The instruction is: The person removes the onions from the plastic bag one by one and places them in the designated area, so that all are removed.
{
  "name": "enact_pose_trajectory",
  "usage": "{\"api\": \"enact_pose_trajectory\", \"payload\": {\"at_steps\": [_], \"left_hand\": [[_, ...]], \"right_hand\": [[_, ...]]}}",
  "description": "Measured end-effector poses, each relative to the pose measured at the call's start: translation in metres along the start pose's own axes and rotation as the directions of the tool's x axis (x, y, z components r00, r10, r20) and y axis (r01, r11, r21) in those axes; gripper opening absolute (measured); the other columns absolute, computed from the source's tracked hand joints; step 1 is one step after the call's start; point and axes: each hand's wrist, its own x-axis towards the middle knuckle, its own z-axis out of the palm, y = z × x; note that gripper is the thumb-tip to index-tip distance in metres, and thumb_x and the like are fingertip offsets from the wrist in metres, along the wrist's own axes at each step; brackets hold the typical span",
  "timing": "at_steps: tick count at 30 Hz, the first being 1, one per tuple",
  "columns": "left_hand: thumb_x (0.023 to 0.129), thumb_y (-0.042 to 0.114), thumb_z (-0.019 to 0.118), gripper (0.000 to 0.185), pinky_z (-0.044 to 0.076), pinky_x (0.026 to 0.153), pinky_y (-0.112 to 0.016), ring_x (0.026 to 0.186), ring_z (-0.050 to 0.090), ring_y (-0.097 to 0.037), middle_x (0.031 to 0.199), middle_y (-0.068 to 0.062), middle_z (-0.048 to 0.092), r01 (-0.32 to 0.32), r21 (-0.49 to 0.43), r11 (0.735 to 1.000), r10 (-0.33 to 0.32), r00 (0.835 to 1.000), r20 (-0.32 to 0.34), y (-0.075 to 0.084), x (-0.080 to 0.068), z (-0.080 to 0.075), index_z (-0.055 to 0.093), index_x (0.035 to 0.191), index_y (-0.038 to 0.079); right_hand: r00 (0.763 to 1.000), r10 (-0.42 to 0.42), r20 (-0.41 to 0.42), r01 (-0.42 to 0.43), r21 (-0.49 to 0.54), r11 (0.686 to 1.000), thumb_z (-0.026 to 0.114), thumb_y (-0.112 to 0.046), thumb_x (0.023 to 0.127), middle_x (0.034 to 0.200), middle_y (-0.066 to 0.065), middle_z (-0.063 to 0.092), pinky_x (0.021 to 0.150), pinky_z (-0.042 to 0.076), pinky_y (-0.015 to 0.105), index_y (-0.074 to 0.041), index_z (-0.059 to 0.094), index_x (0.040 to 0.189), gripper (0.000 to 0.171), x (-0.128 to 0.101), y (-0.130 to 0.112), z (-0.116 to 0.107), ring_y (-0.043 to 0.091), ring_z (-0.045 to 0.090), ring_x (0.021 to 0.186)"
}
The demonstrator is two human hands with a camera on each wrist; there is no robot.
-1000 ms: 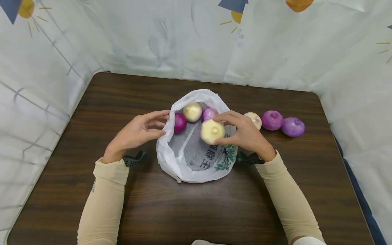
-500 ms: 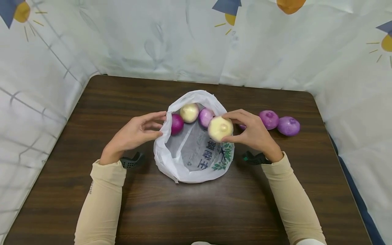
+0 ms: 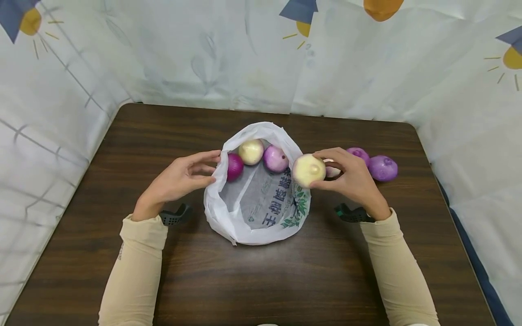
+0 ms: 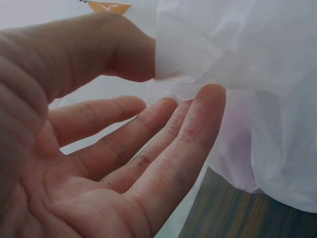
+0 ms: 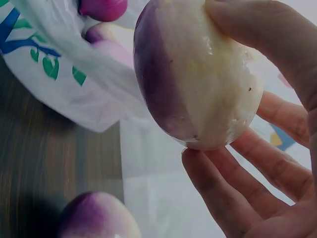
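Observation:
A white plastic bag (image 3: pixel 220 226) stands with its mouth wide, a purple onion (image 3: pixel 235 166), a pale onion (image 3: pixel 250 151) and a light purple onion (image 3: pixel 275 159) inside. My left hand (image 3: pixel 183 174) pinches its left rim between thumb and fingers; in the left wrist view the thumb (image 4: pixel 119 47) goes behind the plastic. Over the right rim, my right hand (image 3: pixel 350 174) grips a pale onion (image 3: pixel 308 170) between thumb and fingertips. From the right wrist, that onion (image 5: pixel 198 79) shows a purple side and hangs above the table.
Right of the bag, a purple onion (image 3: pixel 383 168) and another purple onion (image 3: pixel 359 155) lie on the dark wooden table (image 3: pixel 261 280). A paler onion (image 3: pixel 332 168) is partly hidden behind my right hand. White printed curtains (image 3: pixel 163 54) surround the table's back and sides.
My right hand has moved right with the pale onion, from over the bag's inside to its right rim. My left hand has kept its place on the left rim.

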Motion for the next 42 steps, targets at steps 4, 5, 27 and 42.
{"api": "enact_pose_trajectory", "payload": {"at_steps": [4,5,27,42], "left_hand": [[0.095,0.006,0.073,0.066,0.056,0.09,-0.012,0.111,0.064,0.005,0.155,-0.015,0.052,-0.002,0.006,1.0,0.002,1.0,0.002,-0.001,0.0,0.0,0.046,0.155,0.009],[0.095,0.006,0.073,0.066,0.056,0.09,-0.012,0.111,0.064,0.005,0.155,-0.015,0.052,-0.003,0.005,1.0,0.003,1.0,0.003,-0.001,0.0,0.0,0.046,0.155,0.009],[0.095,0.004,0.072,0.066,0.057,0.089,-0.013,0.111,0.066,0.004,0.152,-0.019,0.054,-0.011,-0.012,1.0,0.011,1.0,-0.002,0.0,0.0,0.001,0.046,0.156,0.009],[0.095,0.002,0.071,0.064,0.057,0.09,-0.013,0.11,0.066,0.004,0.148,-0.021,0.055,-0.03,-0.028,0.999,0.03,0.999,-0.016,-0.001,0.001,0.002,0.047,0.155,0.007]], "right_hand": [[1.0,-0.013,-0.024,0.013,0.029,0.999,0.1,-0.012,0.063,0.124,0.002,0.072,0.097,0.056,0.018,-0.016,0.073,0.125,0.068,-0.004,0.004,-0.003,-0.005,0.063,0.111],[0.999,-0.019,-0.029,0.02,0.034,0.999,0.1,-0.011,0.062,0.125,0.003,0.072,0.097,0.056,0.016,-0.016,0.073,0.125,0.068,-0.005,0.005,-0.003,-0.006,0.063,0.111],[0.999,0.012,-0.044,-0.012,0.007,1.0,0.1,-0.008,0.061,0.121,0.008,0.072,0.098,0.053,0.011,-0.008,0.072,0.124,0.069,-0.018,0.019,-0.01,-0.009,0.061,0.106],[0.997,0.071,-0.04,-0.071,-0.001,0.997,0.098,-0.01,0.065,0.119,0.006,0.071,0.097,0.055,0.016,-0.009,0.072,0.127,0.067,-0.02,0.03,-0.015,-0.008,0.062,0.104]]}}
